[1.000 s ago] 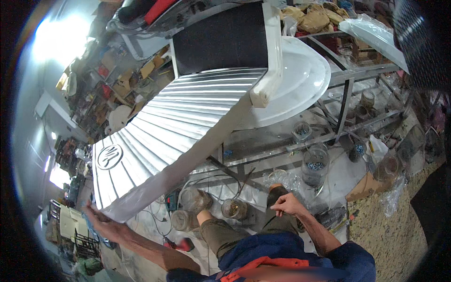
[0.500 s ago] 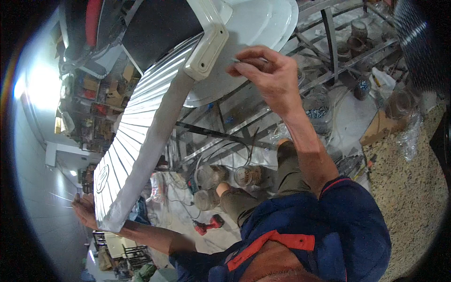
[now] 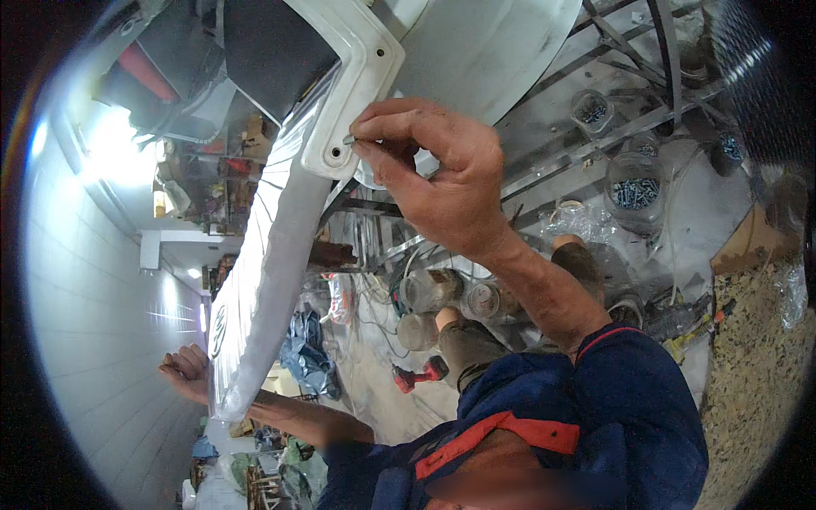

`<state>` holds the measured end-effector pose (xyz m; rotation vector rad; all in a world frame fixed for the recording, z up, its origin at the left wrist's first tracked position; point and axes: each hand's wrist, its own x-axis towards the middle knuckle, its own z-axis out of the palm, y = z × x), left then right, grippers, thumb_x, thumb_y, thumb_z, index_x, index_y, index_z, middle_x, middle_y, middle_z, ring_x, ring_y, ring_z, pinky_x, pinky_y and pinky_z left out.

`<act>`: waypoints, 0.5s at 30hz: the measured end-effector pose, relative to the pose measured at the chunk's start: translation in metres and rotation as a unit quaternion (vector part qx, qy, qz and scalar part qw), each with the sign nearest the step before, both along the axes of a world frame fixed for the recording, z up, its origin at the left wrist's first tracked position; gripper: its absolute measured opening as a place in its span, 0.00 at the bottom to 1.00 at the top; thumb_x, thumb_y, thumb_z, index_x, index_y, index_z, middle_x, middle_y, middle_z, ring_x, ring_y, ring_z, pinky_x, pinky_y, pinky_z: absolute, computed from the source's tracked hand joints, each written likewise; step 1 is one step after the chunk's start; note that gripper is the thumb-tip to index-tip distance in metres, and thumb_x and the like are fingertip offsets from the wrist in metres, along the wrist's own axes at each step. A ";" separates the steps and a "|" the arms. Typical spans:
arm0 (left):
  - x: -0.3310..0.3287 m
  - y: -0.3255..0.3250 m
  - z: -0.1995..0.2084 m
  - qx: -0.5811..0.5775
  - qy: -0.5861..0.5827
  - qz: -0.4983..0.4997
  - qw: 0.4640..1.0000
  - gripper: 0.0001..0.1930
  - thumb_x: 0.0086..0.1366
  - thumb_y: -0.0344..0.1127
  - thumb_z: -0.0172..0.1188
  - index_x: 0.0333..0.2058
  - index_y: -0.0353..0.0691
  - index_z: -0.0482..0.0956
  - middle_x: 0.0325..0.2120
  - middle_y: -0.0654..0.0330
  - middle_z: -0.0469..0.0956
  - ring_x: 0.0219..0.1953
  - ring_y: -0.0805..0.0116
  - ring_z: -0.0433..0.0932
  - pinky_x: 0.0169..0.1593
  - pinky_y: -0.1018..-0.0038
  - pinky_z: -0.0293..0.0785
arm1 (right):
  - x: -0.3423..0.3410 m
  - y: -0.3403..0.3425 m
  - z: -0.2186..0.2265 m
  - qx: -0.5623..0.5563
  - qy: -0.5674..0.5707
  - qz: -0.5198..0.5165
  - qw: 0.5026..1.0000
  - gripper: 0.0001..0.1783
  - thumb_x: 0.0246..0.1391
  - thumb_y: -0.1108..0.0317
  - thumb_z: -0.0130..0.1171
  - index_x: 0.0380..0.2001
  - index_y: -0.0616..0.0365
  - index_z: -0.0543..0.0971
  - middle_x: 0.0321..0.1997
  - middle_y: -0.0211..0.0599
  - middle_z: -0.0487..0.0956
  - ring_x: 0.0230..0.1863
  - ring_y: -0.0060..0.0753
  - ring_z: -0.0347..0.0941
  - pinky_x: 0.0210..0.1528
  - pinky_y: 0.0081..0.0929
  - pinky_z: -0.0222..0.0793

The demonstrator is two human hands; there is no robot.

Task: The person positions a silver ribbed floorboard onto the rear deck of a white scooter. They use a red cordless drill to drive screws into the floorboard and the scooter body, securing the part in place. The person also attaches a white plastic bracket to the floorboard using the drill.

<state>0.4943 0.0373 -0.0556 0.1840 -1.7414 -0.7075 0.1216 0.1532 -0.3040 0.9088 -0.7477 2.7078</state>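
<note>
My right hand [image 3: 442, 170] pinches a small grey metal piece [image 3: 348, 139] between thumb and fingertips; its exact kind is too small to tell. The piece is beside the lower hole of a white angled bracket [image 3: 361, 81], which has another hole higher up. The bracket meets the end of a white ribbed seat panel [image 3: 276, 229] with film-like wrapping along its edge. My left forearm passes behind the lower end of this panel. Beyond its far side, my left hand [image 3: 185, 372] shows with fingers curled in; anything inside them is hidden.
On the right, clear jars of screws [image 3: 636, 191] stand near a metal frame [image 3: 667, 51]. A red cordless drill [image 3: 421, 374] lies on the floor by my foot, near several round containers [image 3: 429, 291]. A speckled slab [image 3: 756, 365] lies at the right, and loaded shelves [image 3: 242, 161] stand behind the panel.
My right hand has moved left and slightly down, bringing the metal piece from open space to the bracket's lower hole. The panel appears turned more edge-on, and the view has shifted. My left hand stays curled.
</note>
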 end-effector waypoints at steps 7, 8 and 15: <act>0.001 0.000 -0.001 -0.006 0.022 0.079 0.997 0.18 0.75 0.44 0.55 0.24 0.44 0.69 0.14 0.74 0.48 0.17 0.81 0.43 0.21 0.78 0.42 | -0.005 -0.005 0.005 -0.011 0.069 -0.098 0.993 0.07 0.49 0.81 0.68 0.34 0.64 0.82 0.39 0.41 0.85 0.33 0.27 0.83 0.31 0.22 0.78; 0.001 -0.001 -0.004 -0.012 0.051 0.095 0.994 0.18 0.75 0.44 0.55 0.25 0.44 0.70 0.14 0.74 0.48 0.18 0.81 0.43 0.21 0.78 0.42 | -0.006 -0.004 0.008 -0.008 0.085 -0.126 0.988 0.08 0.49 0.81 0.68 0.34 0.63 0.82 0.39 0.41 0.85 0.33 0.30 0.84 0.31 0.24 0.79; -0.014 0.045 0.011 -0.037 0.055 0.045 0.997 0.15 0.73 0.39 0.56 0.26 0.42 0.70 0.17 0.72 0.49 0.20 0.78 0.46 0.23 0.74 0.45 | -0.018 0.020 0.017 0.144 0.220 -0.167 0.950 0.12 0.46 0.81 0.67 0.36 0.63 0.81 0.40 0.42 0.84 0.38 0.41 0.84 0.38 0.30 0.81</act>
